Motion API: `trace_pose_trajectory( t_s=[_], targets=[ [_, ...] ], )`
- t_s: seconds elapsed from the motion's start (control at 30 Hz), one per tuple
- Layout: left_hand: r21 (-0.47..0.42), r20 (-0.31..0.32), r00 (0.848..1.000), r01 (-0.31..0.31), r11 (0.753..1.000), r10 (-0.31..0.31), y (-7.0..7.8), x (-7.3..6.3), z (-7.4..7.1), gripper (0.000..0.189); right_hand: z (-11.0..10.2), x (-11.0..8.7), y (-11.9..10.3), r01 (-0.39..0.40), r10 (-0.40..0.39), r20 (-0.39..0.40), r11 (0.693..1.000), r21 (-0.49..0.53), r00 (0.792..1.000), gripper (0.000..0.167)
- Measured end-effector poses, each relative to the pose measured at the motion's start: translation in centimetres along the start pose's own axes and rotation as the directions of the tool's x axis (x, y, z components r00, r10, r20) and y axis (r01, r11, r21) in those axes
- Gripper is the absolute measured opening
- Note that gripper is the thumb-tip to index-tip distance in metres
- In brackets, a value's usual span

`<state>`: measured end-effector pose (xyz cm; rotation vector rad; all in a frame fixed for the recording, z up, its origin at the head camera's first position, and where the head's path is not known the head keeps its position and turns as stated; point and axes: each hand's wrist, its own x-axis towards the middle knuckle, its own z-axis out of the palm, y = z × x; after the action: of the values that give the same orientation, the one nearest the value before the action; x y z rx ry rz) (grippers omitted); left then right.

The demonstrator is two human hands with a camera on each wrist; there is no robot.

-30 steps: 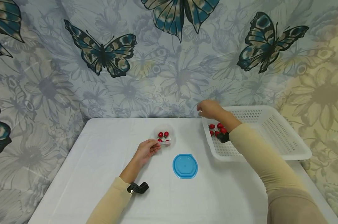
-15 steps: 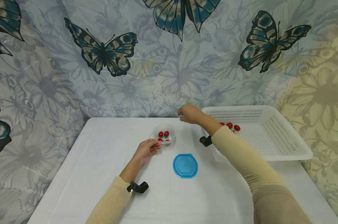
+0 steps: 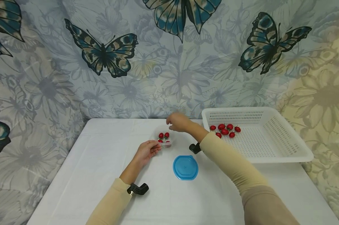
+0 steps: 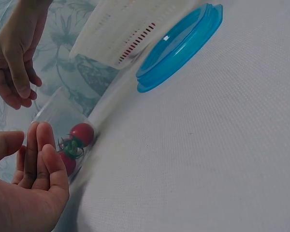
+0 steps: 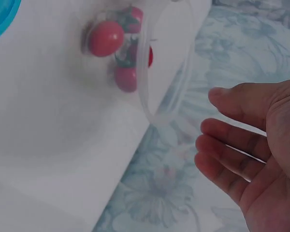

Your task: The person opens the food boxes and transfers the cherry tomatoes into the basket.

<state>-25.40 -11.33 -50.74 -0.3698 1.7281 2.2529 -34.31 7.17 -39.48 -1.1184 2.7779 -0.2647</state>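
Observation:
My left hand holds the near rim of a small clear plastic container on the table; its fingers lie along the outside wall. Inside are several small red cherry tomatoes with green stems, also seen through the wall in the left wrist view. Just behind and above the container hovers my right hand. In the right wrist view its fingers are loosely bent, thumb apart, with nothing between them. A blue lid lies flat on the table in front of the container.
A white perforated basket stands at the back right, with several cherry tomatoes in its left part. A white cloth covers the table. Behind its far edge hangs a butterfly-patterned backdrop.
My right hand has moved left from the basket's left edge to over the container, and the tomatoes in the basket are uncovered. My left hand keeps its place at the container.

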Motion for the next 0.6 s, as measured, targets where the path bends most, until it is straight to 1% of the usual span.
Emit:
trace_pose_trajectory(
  t_s=[0.07,0.13,0.3,0.5,0.6],
  targets=[
    [0.001,0.003,1.0,-0.003,1.0,0.003,0.0,0.0,0.0,0.019,0.6,0.3,-0.3,0.012,-0.012,0.005,1.0,-0.003,1.0,0.023],
    [-0.004,0.004,1.0,-0.001,1.0,0.001,-0.1,0.0,0.0,0.017,1.1,0.7,-0.6,0.011,-0.011,0.025,1.0,0.012,1.0,0.025],
    [-0.004,0.0,1.0,0.006,1.0,-0.006,-0.1,-0.1,0.0,0.018,2.3,1.5,-1.3,-0.027,0.023,0.099,0.999,0.045,0.995,0.029],
    [-0.014,0.004,1.0,0.0,1.0,0.0,-0.1,0.0,-0.1,0.017,3.6,2.0,-1.8,0.017,-0.02,0.115,0.999,0.034,0.993,0.027],
    [-0.017,0.003,1.0,-0.004,1.0,0.004,-0.2,0.0,-0.1,0.016,4.1,2.1,-2.1,0.01,-0.016,0.13,0.999,0.051,0.991,0.027]
  ],
)
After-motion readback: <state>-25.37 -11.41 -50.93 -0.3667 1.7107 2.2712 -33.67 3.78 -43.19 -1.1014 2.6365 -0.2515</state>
